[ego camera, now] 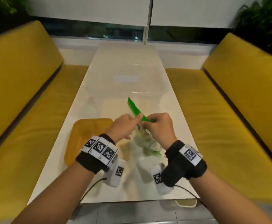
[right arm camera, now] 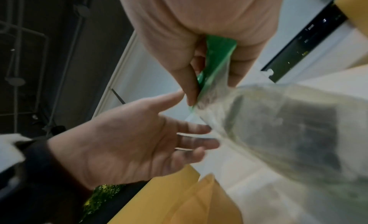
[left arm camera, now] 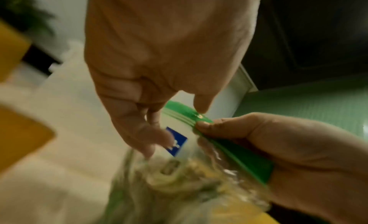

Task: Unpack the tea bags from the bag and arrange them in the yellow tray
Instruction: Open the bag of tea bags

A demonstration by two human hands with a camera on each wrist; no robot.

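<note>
From the head view, both hands are up over the white table [ego camera: 125, 65]. The right hand [ego camera: 160, 126] pinches the green strip [ego camera: 134, 109] at the top of the clear bag [ego camera: 148, 141]. The bag hangs down between the two hands, above the table. The left hand [ego camera: 124, 126] is at the bag's other side with its fingers reaching to the bag's mouth. The yellow tray [ego camera: 77, 138] lies flat on the table, just to the left of the hands. A clear box [ego camera: 148, 88] stands farther back on the table. Yellow seats [ego camera: 27, 102] run along both sides.

From the left wrist view, the left hand [left arm camera: 159, 70] has loose, nearly straight fingers. Its thumb tip touches the green strip [left arm camera: 239, 161]. The right hand [left arm camera: 288, 148] holds the strip tight between thumb and fingers. Pale tea bags [left arm camera: 171, 177] show through the clear bag [left arm camera: 229, 164], but they are blurry.

From the right wrist view, the right hand's grip [right arm camera: 199, 46] is pressed onto the green strip [right arm camera: 217, 54]. The left hand [right arm camera: 129, 141] is spread, palm showing, with its fingers reaching to the bag [right arm camera: 288, 125]. The yellow tray [right arm camera: 169, 200] is below them.
</note>
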